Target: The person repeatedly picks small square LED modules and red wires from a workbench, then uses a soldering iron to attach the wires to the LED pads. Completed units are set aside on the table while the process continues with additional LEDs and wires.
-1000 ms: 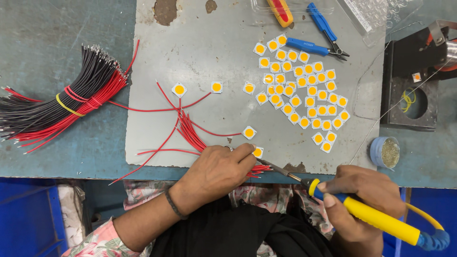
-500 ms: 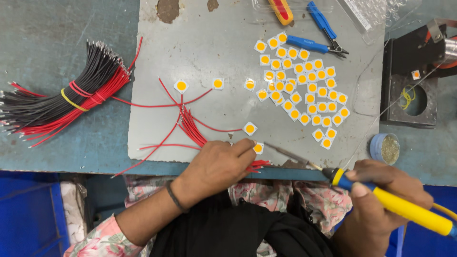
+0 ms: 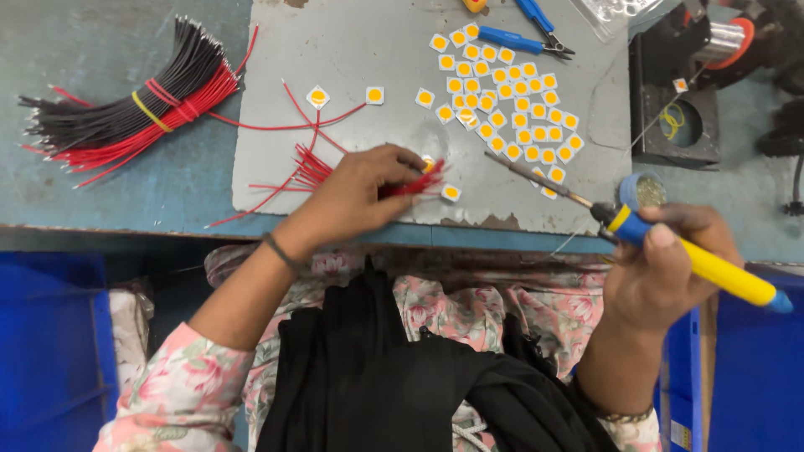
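Soldering small square yellow-and-white chips on a grey sheet.
Left hand pinching short red wires, seemingly touching one chip; right hand, at four o'clock, gripping yellow-handled soldering iron.

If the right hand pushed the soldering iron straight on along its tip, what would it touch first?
The right hand aims the soldering iron up-left. Its tip ends just short of the yellow squares; going on, it would likely meet the nearest of those on the grey sheet, though height is unclear.

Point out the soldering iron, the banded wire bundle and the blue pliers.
soldering iron point(image 3: 712, 269), head view, on its yellow handle.
banded wire bundle point(image 3: 149, 113), head view, on the yellow band.
blue pliers point(image 3: 512, 38), head view, on one blue handle.
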Demonstrator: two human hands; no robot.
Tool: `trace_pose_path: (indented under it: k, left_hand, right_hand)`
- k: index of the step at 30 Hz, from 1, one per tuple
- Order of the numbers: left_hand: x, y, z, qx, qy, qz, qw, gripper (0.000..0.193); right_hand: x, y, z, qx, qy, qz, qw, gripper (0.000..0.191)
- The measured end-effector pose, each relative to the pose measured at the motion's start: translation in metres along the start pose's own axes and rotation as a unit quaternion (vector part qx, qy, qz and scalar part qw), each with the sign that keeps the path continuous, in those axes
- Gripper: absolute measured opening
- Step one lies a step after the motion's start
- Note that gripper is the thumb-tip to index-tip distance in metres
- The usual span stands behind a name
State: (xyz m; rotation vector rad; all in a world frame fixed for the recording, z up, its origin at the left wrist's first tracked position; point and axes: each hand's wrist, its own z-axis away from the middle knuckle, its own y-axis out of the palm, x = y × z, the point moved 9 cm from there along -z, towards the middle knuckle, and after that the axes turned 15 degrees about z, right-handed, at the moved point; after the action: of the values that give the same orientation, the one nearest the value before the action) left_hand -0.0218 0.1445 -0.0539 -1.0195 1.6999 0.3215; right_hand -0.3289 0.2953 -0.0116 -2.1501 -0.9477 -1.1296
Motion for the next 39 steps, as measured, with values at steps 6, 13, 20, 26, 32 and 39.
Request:
trace_pose_path:
  k: [6,13,20,26,32,39]
  left_hand:
    - [-0.032,0.011,0.053,-0.105,0.041,-0.074,0.991,0.015]
    - [-0.044,-0.045,0.072,-0.244,0.036,-0.178,0.953,0.013]
    - [-0.071,-0.061,0.063,-0.298,0.174,-0.309,0.886,0.016]
    - [-0.052,-0.062,0.041,-0.316,0.062,-0.217,0.921,0.01]
    - [-0.014,-0.035,-0.004,-0.22,-0.043,-0.131,0.966,0.014]
    - [0.027,-0.046,-0.007,-0.183,-0.114,0.11,0.97,0.047]
  right_hand:
    - [0.026,-0.029,0.061,-0.004,-0.01,-0.033,0.999,0.038]
    - [0.05,-0.026,0.077,-0.019,-0.061,-0.03,0.998,0.065]
    - [0.018,-0.055,0.034,-0.049,-0.06,0.031,0.997,0.056]
    - [-0.04,-0.179,-0.043,-0.201,-0.022,0.051,0.978,0.048]
    - [-0.097,-0.219,-0.11,-0.212,0.028,0.05,0.976,0.043]
    - [-0.167,-0.229,-0.172,-0.187,0.081,-0.04,0.978,0.025]
